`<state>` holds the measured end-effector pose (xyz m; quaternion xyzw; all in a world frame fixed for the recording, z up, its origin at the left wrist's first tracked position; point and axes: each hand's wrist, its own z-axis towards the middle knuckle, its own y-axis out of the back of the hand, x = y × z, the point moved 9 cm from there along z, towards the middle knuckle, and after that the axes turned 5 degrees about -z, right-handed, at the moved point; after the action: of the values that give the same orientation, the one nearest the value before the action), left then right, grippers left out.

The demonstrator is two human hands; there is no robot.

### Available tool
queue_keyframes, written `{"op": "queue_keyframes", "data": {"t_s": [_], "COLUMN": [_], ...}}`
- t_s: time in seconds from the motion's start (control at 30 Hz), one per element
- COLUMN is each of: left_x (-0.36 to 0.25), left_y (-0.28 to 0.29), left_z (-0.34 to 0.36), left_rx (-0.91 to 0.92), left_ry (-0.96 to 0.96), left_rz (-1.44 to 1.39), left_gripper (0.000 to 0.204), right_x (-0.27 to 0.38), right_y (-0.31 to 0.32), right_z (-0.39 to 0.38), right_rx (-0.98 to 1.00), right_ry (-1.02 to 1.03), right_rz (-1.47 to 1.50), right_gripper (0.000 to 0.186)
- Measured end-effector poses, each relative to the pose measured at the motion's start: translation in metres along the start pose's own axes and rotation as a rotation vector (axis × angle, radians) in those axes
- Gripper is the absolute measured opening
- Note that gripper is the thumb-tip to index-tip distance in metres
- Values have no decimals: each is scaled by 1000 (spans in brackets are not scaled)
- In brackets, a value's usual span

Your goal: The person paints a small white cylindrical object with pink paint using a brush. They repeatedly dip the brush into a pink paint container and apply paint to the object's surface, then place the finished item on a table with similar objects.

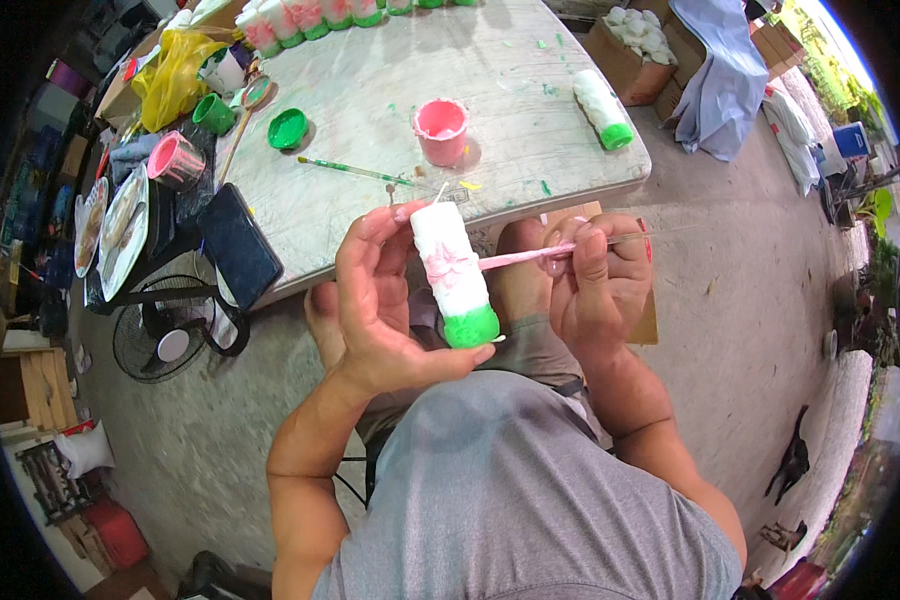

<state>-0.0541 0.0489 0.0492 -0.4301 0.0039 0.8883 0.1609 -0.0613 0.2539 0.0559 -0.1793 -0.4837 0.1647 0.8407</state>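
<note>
I've got a chunky candle (448, 240) mid-frame: a rough, lumpy white cylinder, smooth bright-green foot, wick poking out, pink streaks across its side. It hangs tilted, top towards 11 o'clock, just off the table (530, 190)'s near edge.

Left hand (372, 318) has it cradled, thumb under the base, fingers curled up at the top. Right hand (600, 280), at 3 o'clock from the candle, is pinching a slim brush (515, 259) with a clear handle, its pink-coated bristles right at the candle's side; firm contact I can't tell.

Scanning round: glossy pink pot (440, 150) at 12, another candle (602, 110) lying between 1 and 2, green paint dish (288, 130) and spare brush (360, 172) between 10 and 11, dark flat slab (238, 245) at 9. The candle and left fingertips block part of the table edge.
</note>
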Motion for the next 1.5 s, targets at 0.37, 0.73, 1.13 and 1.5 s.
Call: {"op": "queue_keyframes", "data": {"t_s": [0.37, 0.73, 1.13, 1.5], "left_x": [-3, -17, -19, -18], "left_y": [-3, -12, -13, -13], "left_z": [0, 2, 1, -1], "left_rx": [28, 108, 146, 142], "left_ry": [-9, -168, -219, -96], "left_rz": [-118, 27, 12, -106], "left_gripper": [139, 141, 140, 138], "right_x": [0, 7, 14, 17], "right_y": [1, -4, 4, 5], "right_z": [-2, -2, 0, -3], "right_rx": [-42, -12, -53, -40], "right_ry": [-63, -76, -57, -84], "right_rz": [47, -52, -63, -3], "right_gripper": [11, 11, 13, 12]}}
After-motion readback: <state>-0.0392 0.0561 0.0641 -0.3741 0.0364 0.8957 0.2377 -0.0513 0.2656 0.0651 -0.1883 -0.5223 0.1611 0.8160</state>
